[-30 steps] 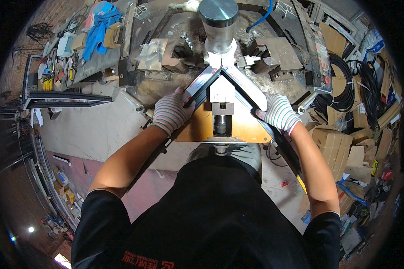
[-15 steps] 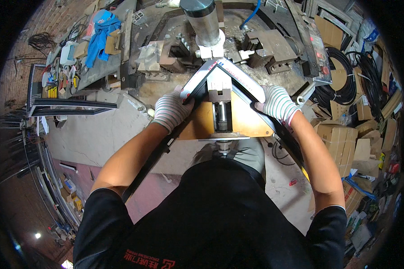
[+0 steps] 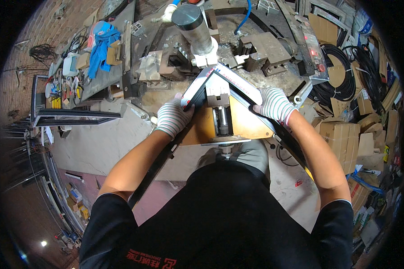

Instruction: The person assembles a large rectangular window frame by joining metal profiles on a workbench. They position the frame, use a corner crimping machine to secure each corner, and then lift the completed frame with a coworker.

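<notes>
In striped work gloves, my left hand (image 3: 174,115) and my right hand (image 3: 274,105) each grip one arm of a frame corner (image 3: 240,86), dark profiles with a whitish, printed film on top. The two profiles meet in a V pointing away from me, resting on a machine's yellowish plate (image 3: 244,123). Inside the V sits a metal block (image 3: 217,99) above a shaft. Just beyond the tip stands a steel cylinder (image 3: 199,38) with a dark cap. Both profiles run back toward me under my forearms. My fingers' undersides are hidden.
Heavy metal blocks (image 3: 267,51) flank the cylinder on the machine table. A dark frame (image 3: 76,114) stands at the left, near a bench with a blue cloth (image 3: 102,51). Cardboard boxes (image 3: 341,141) and coiled black hose (image 3: 341,74) crowd the right. A red button (image 3: 321,67) is by the table's right edge.
The view has shifted slightly. Both hands keep their hold on the frame corner, which stays on the plate with no clear movement against the machine.
</notes>
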The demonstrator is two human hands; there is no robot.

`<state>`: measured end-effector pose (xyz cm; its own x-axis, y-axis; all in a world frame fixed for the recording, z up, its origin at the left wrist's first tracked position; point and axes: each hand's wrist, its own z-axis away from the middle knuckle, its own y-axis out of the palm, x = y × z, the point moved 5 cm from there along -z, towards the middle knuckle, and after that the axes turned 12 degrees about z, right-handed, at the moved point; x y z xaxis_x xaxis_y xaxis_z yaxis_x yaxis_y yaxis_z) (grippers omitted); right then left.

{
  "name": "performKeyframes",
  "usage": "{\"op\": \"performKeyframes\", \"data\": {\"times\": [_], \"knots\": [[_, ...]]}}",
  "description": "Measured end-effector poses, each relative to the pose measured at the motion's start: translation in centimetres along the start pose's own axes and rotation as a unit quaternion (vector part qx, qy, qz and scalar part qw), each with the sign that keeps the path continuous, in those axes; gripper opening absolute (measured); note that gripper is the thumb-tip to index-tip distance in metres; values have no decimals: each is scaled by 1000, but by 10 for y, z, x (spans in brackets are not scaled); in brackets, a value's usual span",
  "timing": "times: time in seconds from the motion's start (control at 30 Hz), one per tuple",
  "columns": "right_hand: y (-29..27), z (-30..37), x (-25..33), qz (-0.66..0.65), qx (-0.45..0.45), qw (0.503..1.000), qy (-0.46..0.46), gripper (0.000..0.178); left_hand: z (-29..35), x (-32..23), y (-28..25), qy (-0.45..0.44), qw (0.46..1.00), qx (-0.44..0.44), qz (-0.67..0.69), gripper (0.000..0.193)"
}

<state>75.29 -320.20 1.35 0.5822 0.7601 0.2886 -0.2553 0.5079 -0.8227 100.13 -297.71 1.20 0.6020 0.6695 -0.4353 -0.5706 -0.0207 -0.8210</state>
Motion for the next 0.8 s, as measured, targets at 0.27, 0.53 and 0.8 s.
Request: {"op": "performKeyframes", "data": {"times": [0.27, 0.53, 0.8], "knots": [[0, -1, 1, 6, -11, 1000, -6, 57, -1, 1, 1, -19, 1000, 2, -17, 55], [0, 0, 0, -11, -27, 999, -17, 57, 3, -2, 0, -11, 1000, 1, 0, 50], [1, -1, -2, -3, -15, 1000, -14, 59, 0, 0, 3, -55, 998, 25, -18, 50]]}}
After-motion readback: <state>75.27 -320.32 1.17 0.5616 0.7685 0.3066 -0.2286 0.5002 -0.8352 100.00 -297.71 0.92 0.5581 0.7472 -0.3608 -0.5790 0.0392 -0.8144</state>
